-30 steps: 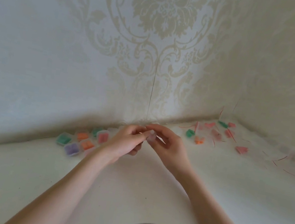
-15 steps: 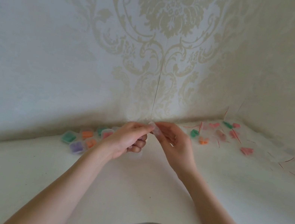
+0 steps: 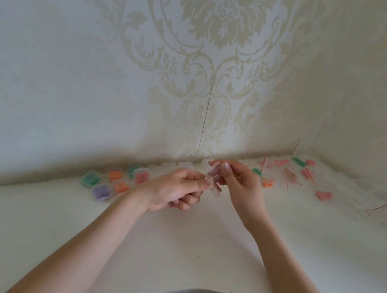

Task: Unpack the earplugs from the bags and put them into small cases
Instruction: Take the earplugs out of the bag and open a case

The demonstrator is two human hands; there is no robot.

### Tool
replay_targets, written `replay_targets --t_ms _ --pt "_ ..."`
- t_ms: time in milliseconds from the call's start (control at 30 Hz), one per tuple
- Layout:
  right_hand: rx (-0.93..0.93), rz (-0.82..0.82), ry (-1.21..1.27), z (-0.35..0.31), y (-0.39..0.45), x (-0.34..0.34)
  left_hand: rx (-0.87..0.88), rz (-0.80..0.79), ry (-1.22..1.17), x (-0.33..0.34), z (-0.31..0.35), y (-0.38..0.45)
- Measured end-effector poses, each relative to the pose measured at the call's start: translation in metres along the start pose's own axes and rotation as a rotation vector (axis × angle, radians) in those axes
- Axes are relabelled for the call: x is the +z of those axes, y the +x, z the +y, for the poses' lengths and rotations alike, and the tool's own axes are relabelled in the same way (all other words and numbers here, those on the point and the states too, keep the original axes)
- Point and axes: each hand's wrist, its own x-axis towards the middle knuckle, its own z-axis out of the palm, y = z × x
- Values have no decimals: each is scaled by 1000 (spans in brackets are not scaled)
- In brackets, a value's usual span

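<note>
Nearest to me, both my forearms reach up over the white table [image 3: 194, 255] from its curved front edge. My left hand [image 3: 174, 192] sits just left of centre, fingers curled, thumb and forefinger pinching the lower end of a small clear case [image 3: 211, 183]. My right hand [image 3: 240, 183] meets it from about 2 o'clock, fingertips [image 3: 225, 166] pinched on the upper end of the same case, the other fingers loosely bent. The case hangs between the two hands, above the table, tilted. It looks pale pink inside, but I cannot tell whether an earplug is in it or whether its lid is open.

Beyond my left hand, at about 10 o'clock, a cluster of filled cases [image 3: 116, 182] lies near the wall: green, purple, orange and pink, close together. A few clear cases [image 3: 184, 165] line the foot of the wall just behind my hands.

Farther out at 2 o'clock, toward the corner, lie scattered earplugs in bags [image 3: 296, 172], pink, green and orange, with thin red ties [image 3: 380, 207] strewn among them. Behind everything stands patterned wallpaper [image 3: 217, 47].
</note>
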Motion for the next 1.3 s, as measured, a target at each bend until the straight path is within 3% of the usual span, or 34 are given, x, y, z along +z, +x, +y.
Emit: replay_targets --t_ms 67,167,300,367,433,533,633,967,1067,1200,1300 --pt "50 11 46 -2 0 -1 -49 -76 -48 1 2 0" --pt "155 49 120 1 1 -2 -115 -36 -176 7 5 0" --pt "174 187 85 4 4 -3 -97 177 -455 11 4 9" --pt "64 215 -23 2 0 -2 -52 327 -696 10 5 14" --pt "-73 128 -109 0 -5 2 -16 466 -805 8 5 16" --pt "-235 -41 -315 2 -13 10 -3 573 -757 9 3 16" --pt "-329 -146 -499 7 -16 18 -5 535 -715 13 1 16" --pt "-280 -35 -626 12 -19 29 5 501 -481 17 -6 19" --pt "-284 55 -484 10 -18 31 12 537 -432 16 -8 22" --pt "-168 203 -110 -6 -15 22 48 556 -348 17 -5 21" --pt "-60 162 -43 -10 -9 12 73 476 -121 19 -5 16"
